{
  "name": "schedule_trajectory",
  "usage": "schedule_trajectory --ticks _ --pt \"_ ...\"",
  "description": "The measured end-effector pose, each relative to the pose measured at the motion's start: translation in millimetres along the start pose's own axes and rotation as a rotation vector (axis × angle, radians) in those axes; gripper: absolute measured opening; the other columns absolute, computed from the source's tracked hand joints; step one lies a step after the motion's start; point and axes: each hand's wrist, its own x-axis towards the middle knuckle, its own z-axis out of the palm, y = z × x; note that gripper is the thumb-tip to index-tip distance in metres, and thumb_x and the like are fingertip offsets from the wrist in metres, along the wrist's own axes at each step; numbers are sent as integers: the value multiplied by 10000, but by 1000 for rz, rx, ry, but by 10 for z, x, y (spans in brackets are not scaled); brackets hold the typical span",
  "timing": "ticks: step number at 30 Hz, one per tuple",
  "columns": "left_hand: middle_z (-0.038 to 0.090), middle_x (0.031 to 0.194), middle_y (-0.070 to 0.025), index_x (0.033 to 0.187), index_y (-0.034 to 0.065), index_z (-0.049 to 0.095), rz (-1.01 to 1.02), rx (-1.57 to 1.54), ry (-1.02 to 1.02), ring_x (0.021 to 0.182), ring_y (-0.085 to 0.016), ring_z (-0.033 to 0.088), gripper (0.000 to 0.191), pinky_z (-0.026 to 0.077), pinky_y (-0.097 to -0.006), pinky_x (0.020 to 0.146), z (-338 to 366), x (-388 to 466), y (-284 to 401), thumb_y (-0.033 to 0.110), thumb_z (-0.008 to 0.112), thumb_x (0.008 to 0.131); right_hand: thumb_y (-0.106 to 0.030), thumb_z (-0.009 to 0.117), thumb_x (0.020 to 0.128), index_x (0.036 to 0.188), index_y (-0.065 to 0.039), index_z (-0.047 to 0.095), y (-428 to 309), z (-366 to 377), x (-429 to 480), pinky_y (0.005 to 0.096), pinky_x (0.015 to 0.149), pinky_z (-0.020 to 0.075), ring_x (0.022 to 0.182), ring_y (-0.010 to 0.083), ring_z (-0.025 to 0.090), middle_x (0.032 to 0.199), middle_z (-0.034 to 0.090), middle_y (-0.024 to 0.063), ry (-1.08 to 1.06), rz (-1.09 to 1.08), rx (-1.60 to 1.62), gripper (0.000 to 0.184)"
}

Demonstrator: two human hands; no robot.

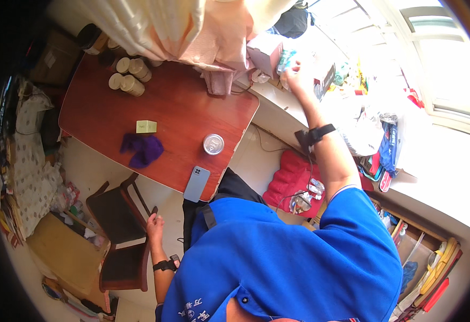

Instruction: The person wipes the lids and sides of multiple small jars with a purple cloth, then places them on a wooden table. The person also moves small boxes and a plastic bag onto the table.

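My right hand [298, 78] reaches to the bright windowsill, its fingers closed on a blue-and-white plastic packet [286, 60] beside an open box [265, 56]. Near the chair's wooden armrest, my left hand [155, 227] hangs with its fingers loosely bent and nothing seen in them. On the red-brown table [170, 100] lie a light blue smartphone [197, 184], a purple cloth [142, 149] and a small pale green box [146, 126]. A round container with a clear or silvery top [213, 144] stands near the table's right edge. Several cream-lidded containers [132, 85] are grouped at its far left.
A dark-seated wooden chair [118, 217] stands at the left. Bags and packages [363, 133] crowd the windowsill. A red cushion [289, 177] holding small bottles lies below the sill, with a cable near it. A pale curtain [170, 28] hangs over the table's far edge.
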Motion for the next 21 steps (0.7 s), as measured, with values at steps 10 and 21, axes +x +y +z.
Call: schedule_trajectory --ticks 10,21 --pt "716 1181 -78 1483 42 505 -13 50 11 1008 -162 682 540 539 -336 911 68 -334 187 264 675 1021 -501 634 952 1307 12 679 357 0 740 455 1066 497 1172 378 679 1250 718 237 -52 -145 -297 625" --pt "712 1191 -97 1495 27 493 -75 66 27 1007 -173 691 566 551 -320 886 225 -424 121 275 681 1022 -390 671 978 1290 31 686 584 -792 659 395 1026 510 1140 282 686 1236 728 197 68 -151 110 525"
